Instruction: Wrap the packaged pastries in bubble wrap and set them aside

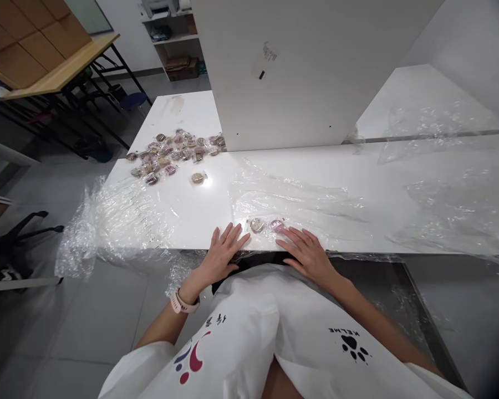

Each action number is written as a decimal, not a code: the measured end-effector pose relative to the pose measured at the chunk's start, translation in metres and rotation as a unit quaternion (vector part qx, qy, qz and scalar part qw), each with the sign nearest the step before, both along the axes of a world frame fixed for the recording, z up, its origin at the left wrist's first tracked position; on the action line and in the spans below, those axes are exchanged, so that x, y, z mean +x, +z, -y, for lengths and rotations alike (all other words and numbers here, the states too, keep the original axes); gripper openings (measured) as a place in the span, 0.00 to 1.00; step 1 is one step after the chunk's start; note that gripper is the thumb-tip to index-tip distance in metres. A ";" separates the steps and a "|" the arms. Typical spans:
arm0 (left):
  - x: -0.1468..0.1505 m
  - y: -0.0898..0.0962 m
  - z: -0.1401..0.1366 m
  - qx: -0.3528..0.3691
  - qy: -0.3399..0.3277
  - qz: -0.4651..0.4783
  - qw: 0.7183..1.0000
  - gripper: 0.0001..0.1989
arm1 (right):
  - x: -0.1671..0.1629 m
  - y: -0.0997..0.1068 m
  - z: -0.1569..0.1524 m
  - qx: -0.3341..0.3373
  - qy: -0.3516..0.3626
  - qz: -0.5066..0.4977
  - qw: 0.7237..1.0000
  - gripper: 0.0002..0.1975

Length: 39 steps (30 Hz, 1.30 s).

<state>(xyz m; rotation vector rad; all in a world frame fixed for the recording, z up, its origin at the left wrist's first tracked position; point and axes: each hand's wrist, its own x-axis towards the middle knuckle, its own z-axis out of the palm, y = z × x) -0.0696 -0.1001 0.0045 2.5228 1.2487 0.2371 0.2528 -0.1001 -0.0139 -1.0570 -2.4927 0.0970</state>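
Observation:
My left hand (pixel 224 252) rests at the near edge of the white table, fingers spread and nothing in it. My right hand (pixel 305 252) lies at the same edge with its fingers stretched out. Between the hands, on a clear plastic bag (pixel 291 197), sit two small round items in clear wrappers: a beige one (pixel 256 225) and a pink one (pixel 276 226). The right fingertips are at the pink one, touching or nearly so. One more wrapped yellowish round item (pixel 197 178) lies apart, farther back on the left.
A pile of wrapped round pieces (pixel 174 151) covers the table's back left. Crumpled clear bags (pixel 120 216) hang over the left front edge; more plastic film (pixel 453 194) lies at right. A tall white panel (pixel 307 77) stands behind. A wooden table (pixel 75 61) and stool (pixel 133 101) are beyond.

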 end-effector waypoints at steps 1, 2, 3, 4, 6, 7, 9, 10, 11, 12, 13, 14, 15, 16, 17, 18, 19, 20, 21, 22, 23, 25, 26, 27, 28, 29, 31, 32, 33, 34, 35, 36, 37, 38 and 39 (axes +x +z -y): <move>-0.005 -0.004 -0.001 0.014 0.010 0.011 1.000 0.34 | -0.003 -0.003 0.001 0.007 -0.007 -0.027 1.000 0.18; -0.008 -0.007 -0.002 0.023 0.018 0.030 0.999 0.26 | -0.006 -0.007 0.001 0.011 -0.017 -0.060 0.998 0.14; -0.011 -0.008 -0.005 0.027 0.025 0.057 0.998 0.19 | -0.009 -0.009 0.000 0.009 -0.026 -0.093 0.995 0.11; -0.012 -0.007 -0.009 0.023 0.032 0.088 0.995 0.13 | -0.011 -0.011 -0.002 -0.001 -0.032 -0.122 0.992 0.09; -0.012 0.001 -0.018 -0.007 0.045 0.152 0.987 0.08 | -0.015 -0.011 -0.007 -0.035 -0.042 -0.167 0.984 0.07; -0.010 0.007 -0.023 -0.030 0.056 0.179 0.982 0.08 | -0.016 -0.009 -0.009 -0.057 -0.052 -0.184 0.980 0.07; -0.004 0.022 -0.037 -0.079 0.085 0.220 0.969 0.10 | -0.017 -0.005 -0.017 -0.108 -0.088 -0.204 0.969 0.10; 0.000 0.028 -0.046 -0.097 0.104 0.229 0.963 0.12 | -0.018 -0.003 -0.022 -0.133 -0.115 -0.211 0.961 0.11; 0.005 0.032 -0.056 -0.107 0.129 0.228 0.959 0.14 | -0.018 -0.001 -0.028 -0.161 -0.145 -0.216 0.952 0.12; 0.011 0.034 -0.067 -0.111 0.156 0.216 0.958 0.17 | -0.019 0.000 -0.034 -0.191 -0.175 -0.219 0.941 0.14; 0.018 0.034 -0.079 -0.108 0.185 0.192 0.958 0.19 | -0.020 0.001 -0.041 -0.218 -0.200 -0.221 0.929 0.15; 0.024 0.032 -0.091 -0.101 0.212 0.158 0.959 0.20 | -0.021 0.001 -0.048 -0.238 -0.220 -0.223 0.920 0.15; 0.031 0.028 -0.101 -0.092 0.233 0.118 0.961 0.21 | -0.022 0.002 -0.054 -0.249 -0.235 -0.223 0.913 0.15; 0.038 0.024 -0.109 -0.078 0.245 0.079 0.963 0.20 | -0.024 0.001 -0.060 -0.253 -0.243 -0.220 0.910 0.15; 0.043 0.020 -0.115 -0.053 0.250 0.047 0.966 0.18 | -0.026 0.001 -0.063 -0.246 -0.248 -0.217 0.912 0.14; 0.048 0.016 -0.117 -0.014 0.250 0.027 0.968 0.14 | -0.027 0.002 -0.065 -0.231 -0.251 -0.214 0.915 0.14; 0.051 0.013 -0.116 0.039 0.251 0.022 0.967 0.10 | -0.028 0.002 -0.064 -0.214 -0.253 -0.212 0.919 0.14; 0.053 0.011 -0.112 0.100 0.254 0.031 0.962 0.05 | -0.029 0.003 -0.062 -0.199 -0.253 -0.210 0.923 0.15; 0.054 0.010 -0.105 0.162 0.254 0.053 0.952 0.01 | -0.028 0.004 -0.058 -0.182 -0.255 -0.210 0.926 0.15; 0.054 0.010 -0.096 0.213 0.246 0.084 0.942 0.02 | -0.027 0.005 -0.053 -0.160 -0.252 -0.208 0.931 0.15; 0.053 0.010 -0.086 0.242 0.220 0.116 0.938 0.04 | -0.025 0.006 -0.047 -0.135 -0.239 -0.204 0.940 0.16; 0.050 0.010 -0.065 0.235 0.115 0.164 0.951 0.06 | -0.019 0.008 -0.038 -0.088 -0.175 -0.178 0.964 0.20; 0.048 0.010 -0.057 0.207 0.049 0.168 0.963 0.07 | -0.016 0.007 -0.035 -0.072 -0.129 -0.155 0.977 0.23; 0.047 0.008 -0.051 0.170 -0.008 0.156 0.973 0.09 | -0.014 0.006 -0.033 -0.065 -0.082 -0.130 0.986 0.25; 0.047 0.006 -0.048 0.132 -0.047 0.134 0.981 0.12 | -0.012 0.004 -0.033 -0.066 -0.046 -0.107 0.991 0.26; 0.046 0.004 -0.047 0.097 -0.067 0.109 0.987 0.17 | -0.012 0.002 -0.035 -0.072 -0.027 -0.093 0.993 0.25; 0.046 -0.002 -0.052 0.044 -0.067 0.077 0.994 0.25 | -0.013 -0.003 -0.042 -0.088 -0.037 -0.106 0.990 0.19; 0.046 -0.004 -0.057 0.027 -0.060 0.075 0.995 0.28 | -0.014 -0.005 -0.046 -0.096 -0.056 -0.130 0.985 0.16; 0.047 -0.007 -0.063 0.017 -0.051 0.077 0.996 0.29 | -0.016 -0.006 -0.052 -0.105 -0.076 -0.159 0.979 0.13; 0.048 -0.008 -0.070 0.012 -0.040 0.083 0.996 0.29 | -0.017 -0.007 -0.057 -0.115 -0.092 -0.186 0.971 0.13; 0.049 -0.009 -0.076 0.010 -0.028 0.089 0.996 0.26 | -0.019 -0.008 -0.062 -0.126 -0.106 -0.208 0.964 0.14; 0.050 -0.009 -0.082 0.008 -0.012 0.094 0.995 0.23 | -0.020 -0.008 -0.067 -0.139 -0.122 -0.223 0.957 0.15; 0.051 -0.009 -0.088 0.002 0.005 0.099 0.995 0.20 | -0.020 -0.008 -0.071 -0.152 -0.140 -0.231 0.951 0.15; 0.052 -0.008 -0.093 -0.008 0.024 0.105 0.994 0.17 | -0.020 -0.008 -0.074 -0.159 -0.160 -0.235 0.945 0.15; 0.053 -0.006 -0.097 -0.022 0.041 0.114 0.992 0.15 | -0.019 -0.008 -0.075 -0.161 -0.175 -0.236 0.942 0.15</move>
